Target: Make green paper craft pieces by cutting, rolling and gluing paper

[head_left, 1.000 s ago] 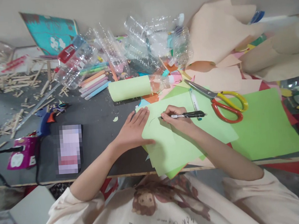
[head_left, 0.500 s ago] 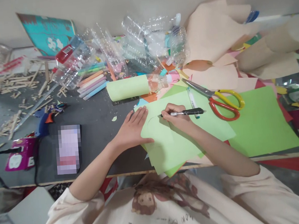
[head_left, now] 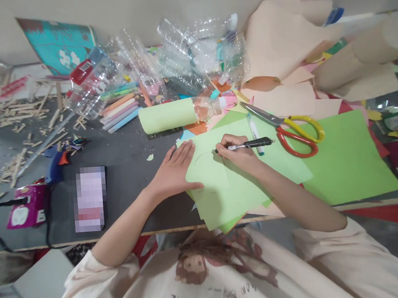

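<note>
Pale green paper sheet bearing a curved pen line, left hand flat with fingers spread on its nine o'clock edge, right hand pinching a black pen, tip on the sheet

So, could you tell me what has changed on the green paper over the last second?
The right hand has carried the pen tip slightly rightwards along the curved line, away from the left hand. Nothing was picked up or released. The left hand still presses flat on the green paper, and the scissors lie where they were.
</note>
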The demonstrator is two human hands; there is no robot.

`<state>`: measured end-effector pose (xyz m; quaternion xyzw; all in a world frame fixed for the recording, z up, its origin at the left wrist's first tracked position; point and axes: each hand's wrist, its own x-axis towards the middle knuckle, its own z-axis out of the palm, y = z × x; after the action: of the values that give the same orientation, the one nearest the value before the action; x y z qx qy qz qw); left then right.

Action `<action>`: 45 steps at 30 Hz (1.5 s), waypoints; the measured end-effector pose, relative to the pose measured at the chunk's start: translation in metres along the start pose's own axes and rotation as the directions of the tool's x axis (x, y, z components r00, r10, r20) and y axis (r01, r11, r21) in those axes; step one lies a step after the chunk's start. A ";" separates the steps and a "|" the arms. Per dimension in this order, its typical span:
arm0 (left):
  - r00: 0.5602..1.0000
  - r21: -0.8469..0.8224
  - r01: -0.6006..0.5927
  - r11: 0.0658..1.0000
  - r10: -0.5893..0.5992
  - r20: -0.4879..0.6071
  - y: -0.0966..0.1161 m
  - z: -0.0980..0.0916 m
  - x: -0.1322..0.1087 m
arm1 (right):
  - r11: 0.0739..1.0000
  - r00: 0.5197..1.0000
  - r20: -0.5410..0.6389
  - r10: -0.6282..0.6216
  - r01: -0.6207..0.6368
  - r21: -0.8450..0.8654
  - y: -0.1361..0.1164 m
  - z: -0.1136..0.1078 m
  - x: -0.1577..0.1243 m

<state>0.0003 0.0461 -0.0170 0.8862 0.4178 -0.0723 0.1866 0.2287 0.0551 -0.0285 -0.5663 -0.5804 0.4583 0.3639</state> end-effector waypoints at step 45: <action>1.000 0.022 0.013 1.000 -0.013 0.022 -0.002 0.002 0.001 | 0.987 0.993 0.094 0.071 -0.084 0.136 -0.007 -0.008 0.006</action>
<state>0.0000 0.0472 -0.0200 0.8845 0.4208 -0.0877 0.1812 0.2330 0.0628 -0.0203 -0.5406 -0.5401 0.5363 0.3584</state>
